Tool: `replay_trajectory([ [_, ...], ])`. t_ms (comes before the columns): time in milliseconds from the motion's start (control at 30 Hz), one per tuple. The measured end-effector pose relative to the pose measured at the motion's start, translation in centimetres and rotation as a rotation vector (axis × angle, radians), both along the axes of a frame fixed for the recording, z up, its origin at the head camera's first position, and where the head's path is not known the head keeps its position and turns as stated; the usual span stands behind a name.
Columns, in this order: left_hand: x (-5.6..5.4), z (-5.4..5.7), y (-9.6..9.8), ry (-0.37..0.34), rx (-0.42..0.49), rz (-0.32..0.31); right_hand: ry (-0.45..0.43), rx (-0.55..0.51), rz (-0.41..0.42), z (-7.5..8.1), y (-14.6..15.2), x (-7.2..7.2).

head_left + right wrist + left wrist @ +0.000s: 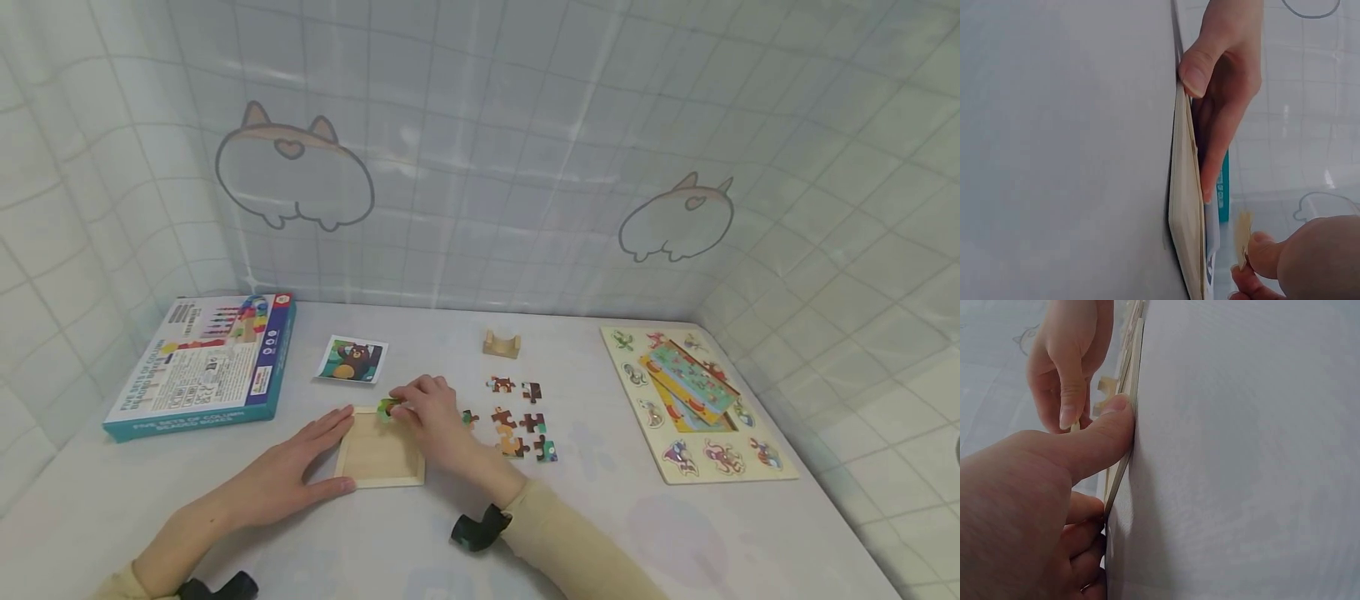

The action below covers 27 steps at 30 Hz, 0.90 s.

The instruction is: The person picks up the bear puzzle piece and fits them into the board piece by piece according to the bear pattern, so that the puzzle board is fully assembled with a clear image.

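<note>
A shallow wooden puzzle tray (382,482) lies bare inside on the table. My left hand (300,462) rests along its left side, fingers extended toward the far corner and thumb at the near corner; the left wrist view shows that thumb (1107,428) on the rim. Over the tray's far edge, my right hand (435,421) pinches a green puzzle piece (386,409). Seen edge-on in the right wrist view, the puzzle piece (1243,234) is held above the tray (1186,200). Several loose jigsaw pieces (504,417) lie right of that hand, one partly hidden behind it.
Behind the tray lies a bear picture card (352,360). A boxed set (202,358) occupies the left, and a small wooden holder (502,344) stands at the back. On the right, a wooden animal board (690,400) carries colourful cards (693,383).
</note>
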<state>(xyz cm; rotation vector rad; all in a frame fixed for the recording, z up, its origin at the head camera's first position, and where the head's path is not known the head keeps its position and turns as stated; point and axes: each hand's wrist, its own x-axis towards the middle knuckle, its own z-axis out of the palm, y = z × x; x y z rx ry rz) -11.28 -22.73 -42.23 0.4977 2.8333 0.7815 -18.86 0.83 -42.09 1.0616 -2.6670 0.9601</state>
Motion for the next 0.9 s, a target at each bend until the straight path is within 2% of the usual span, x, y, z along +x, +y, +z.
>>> replay_trajectory([
  [133, -0.1, -0.1, 0.1, -0.007, 0.005, -0.001, -0.006, 0.000, 0.005, -0.3, -0.8, 0.2],
  [400, -0.2, -0.3, 0.0, 0.015, -0.006, -0.003, 0.054, 0.048, -0.003, -1.4, -1.9, 0.4],
  [700, -0.1, -0.2, -0.1, 0.030, 0.002, -0.012, 0.132, 0.092, 0.017, -1.7, -1.9, 0.7],
  [900, -0.1, -0.2, 0.0, 0.037, 0.001, -0.010, 0.130, 0.099, 0.013, -1.6, -1.9, 0.9],
])
